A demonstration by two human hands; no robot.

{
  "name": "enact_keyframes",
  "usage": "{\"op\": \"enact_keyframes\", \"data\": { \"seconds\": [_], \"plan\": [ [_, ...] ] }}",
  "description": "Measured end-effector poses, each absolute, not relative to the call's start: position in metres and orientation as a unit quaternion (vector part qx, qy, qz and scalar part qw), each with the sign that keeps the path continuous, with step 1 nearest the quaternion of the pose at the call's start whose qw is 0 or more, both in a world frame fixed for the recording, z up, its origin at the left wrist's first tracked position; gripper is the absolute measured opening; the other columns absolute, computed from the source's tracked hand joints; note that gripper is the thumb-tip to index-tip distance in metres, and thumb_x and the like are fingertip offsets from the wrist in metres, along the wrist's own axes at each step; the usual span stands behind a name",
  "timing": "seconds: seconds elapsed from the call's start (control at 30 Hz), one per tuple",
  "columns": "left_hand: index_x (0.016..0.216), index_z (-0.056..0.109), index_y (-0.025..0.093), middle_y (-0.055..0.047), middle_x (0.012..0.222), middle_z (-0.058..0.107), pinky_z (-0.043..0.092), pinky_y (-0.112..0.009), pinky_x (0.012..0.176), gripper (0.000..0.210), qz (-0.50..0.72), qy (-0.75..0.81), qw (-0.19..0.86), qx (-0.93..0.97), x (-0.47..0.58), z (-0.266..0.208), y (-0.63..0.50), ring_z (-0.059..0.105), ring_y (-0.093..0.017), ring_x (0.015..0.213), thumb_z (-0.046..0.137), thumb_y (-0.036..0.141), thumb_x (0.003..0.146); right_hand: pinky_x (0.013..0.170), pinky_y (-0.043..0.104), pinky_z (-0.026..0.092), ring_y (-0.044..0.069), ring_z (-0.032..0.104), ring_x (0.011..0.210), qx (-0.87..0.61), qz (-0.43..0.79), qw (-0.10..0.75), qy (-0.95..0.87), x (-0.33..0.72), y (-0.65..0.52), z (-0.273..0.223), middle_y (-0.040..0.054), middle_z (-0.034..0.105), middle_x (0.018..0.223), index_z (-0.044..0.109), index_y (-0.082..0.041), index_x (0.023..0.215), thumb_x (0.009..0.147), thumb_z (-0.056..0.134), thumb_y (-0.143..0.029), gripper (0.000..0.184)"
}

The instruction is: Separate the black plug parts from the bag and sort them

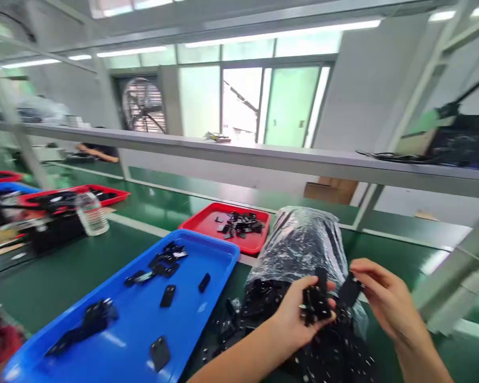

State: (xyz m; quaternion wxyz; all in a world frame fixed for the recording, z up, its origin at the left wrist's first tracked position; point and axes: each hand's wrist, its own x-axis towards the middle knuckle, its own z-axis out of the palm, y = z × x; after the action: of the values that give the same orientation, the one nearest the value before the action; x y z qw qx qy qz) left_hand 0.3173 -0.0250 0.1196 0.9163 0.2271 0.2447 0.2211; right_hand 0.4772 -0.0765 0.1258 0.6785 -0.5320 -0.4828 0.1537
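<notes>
My left hand is closed round several small black plastic parts, held above a dark heap. Just to its right, my right hand pinches one flat black rectangular part between thumb and fingers. Below both hands lies a pile of black parts, spilling out of a clear plastic bag. On the left stands a blue tray with loose black parts, some single and some bunched. The exact kind of these parts is too small to make out.
Behind the blue tray sits a red tray holding more black parts. A clear plastic bottle and another red tray are at the left. A shelf rail crosses above the green bench; a person's arm shows far left.
</notes>
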Motion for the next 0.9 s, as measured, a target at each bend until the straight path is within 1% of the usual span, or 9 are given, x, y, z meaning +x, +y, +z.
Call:
{"op": "enact_keyframes", "data": {
  "seconds": [0.03,0.13,0.23,0.3,0.43,0.57,0.67,0.8,0.9],
  "plan": [
    [0.091,0.065,0.007,-0.002,0.068,0.063,0.049,-0.017,0.053,0.025,0.226,0.252,0.911,0.234,0.319,0.123,-0.021,0.059,-0.008,0.057,0.060,0.031,0.086,0.061,0.028,0.049,0.018,0.059,0.073,-0.531,0.163,0.691,-0.463,0.481,-0.082,0.125,0.0047,0.064,0.081,0.069,-0.020,0.070,0.067,0.078,-0.048,0.030],
    [0.097,0.064,0.010,-0.003,0.075,0.068,0.050,-0.019,0.051,0.020,0.229,0.265,0.901,0.256,0.318,0.132,-0.018,0.061,-0.009,0.055,0.057,0.025,0.086,0.067,0.030,0.047,0.019,0.056,0.075,-0.533,0.210,0.671,-0.471,0.483,-0.080,0.128,0.0031,0.061,0.077,0.070,-0.020,0.073,0.070,0.074,-0.041,0.021],
    [0.084,0.062,0.012,-0.002,0.066,0.066,0.049,-0.021,0.045,0.010,0.235,0.288,0.884,0.282,0.315,0.136,-0.024,0.061,-0.012,0.052,0.059,0.022,0.084,0.072,0.030,0.046,0.018,0.056,0.077,-0.533,0.215,0.650,-0.497,0.478,-0.073,0.132,0.0022,0.061,0.079,0.069,-0.020,0.075,0.075,0.069,-0.036,0.016],
    [0.075,0.057,0.014,-0.001,0.058,0.062,0.048,-0.022,0.043,0.012,0.229,0.291,0.880,0.297,0.315,0.136,-0.029,0.061,-0.014,0.050,0.059,0.022,0.084,0.073,0.029,0.045,0.017,0.056,0.078,-0.528,0.208,0.655,-0.498,0.475,-0.074,0.133,0.0018,0.062,0.080,0.069,-0.021,0.076,0.077,0.067,-0.034,0.013],
    [0.071,0.053,0.016,-0.001,0.056,0.061,0.048,-0.021,0.044,0.015,0.230,0.279,0.876,0.319,0.318,0.138,-0.033,0.059,-0.013,0.048,0.055,0.020,0.085,0.073,0.028,0.044,0.017,0.057,0.080,-0.521,0.180,0.678,-0.487,0.467,-0.077,0.134,0.0012,0.062,0.080,0.069,-0.022,0.077,0.079,0.066,-0.032,0.010],
    [0.078,0.055,0.016,-0.002,0.054,0.060,0.045,-0.019,0.042,0.014,0.235,0.282,0.871,0.328,0.315,0.146,-0.029,0.053,-0.010,0.042,0.051,0.023,0.089,0.070,0.028,0.046,0.017,0.057,0.077,-0.515,0.199,0.692,-0.465,0.461,-0.078,0.135,0.0022,0.064,0.082,0.069,-0.022,0.089,0.083,0.063,-0.040,0.020],
    [0.078,0.056,0.015,-0.001,0.055,0.059,0.045,-0.018,0.042,0.012,0.272,0.273,0.870,0.307,0.312,0.149,-0.025,0.054,-0.010,0.044,0.053,0.022,0.088,0.067,0.029,0.046,0.016,0.056,0.070,-0.543,0.225,0.658,-0.470,0.456,-0.080,0.138,0.0024,0.065,0.082,0.068,-0.021,0.095,0.082,0.063,-0.046,0.028],
    [0.074,0.057,0.014,0.000,0.055,0.058,0.047,-0.019,0.043,0.014,0.299,0.266,0.873,0.281,0.310,0.148,-0.022,0.056,-0.010,0.046,0.056,0.020,0.086,0.060,0.026,0.041,0.013,0.051,0.061,-0.583,0.220,0.603,-0.498,0.448,-0.081,0.140,-0.0006,0.059,0.069,0.063,-0.019,0.076,0.081,0.063,-0.044,0.026],
    [0.073,0.057,0.013,-0.001,0.055,0.058,0.047,-0.019,0.041,0.015,0.286,0.267,0.885,0.251,0.311,0.148,-0.023,0.056,-0.011,0.045,0.056,0.020,0.086,0.053,0.024,0.035,0.011,0.045,0.053,-0.581,0.207,0.612,-0.496,0.448,-0.079,0.138,-0.0038,0.049,0.058,0.055,-0.019,0.067,0.082,0.061,-0.042,0.027]
  ]
}}
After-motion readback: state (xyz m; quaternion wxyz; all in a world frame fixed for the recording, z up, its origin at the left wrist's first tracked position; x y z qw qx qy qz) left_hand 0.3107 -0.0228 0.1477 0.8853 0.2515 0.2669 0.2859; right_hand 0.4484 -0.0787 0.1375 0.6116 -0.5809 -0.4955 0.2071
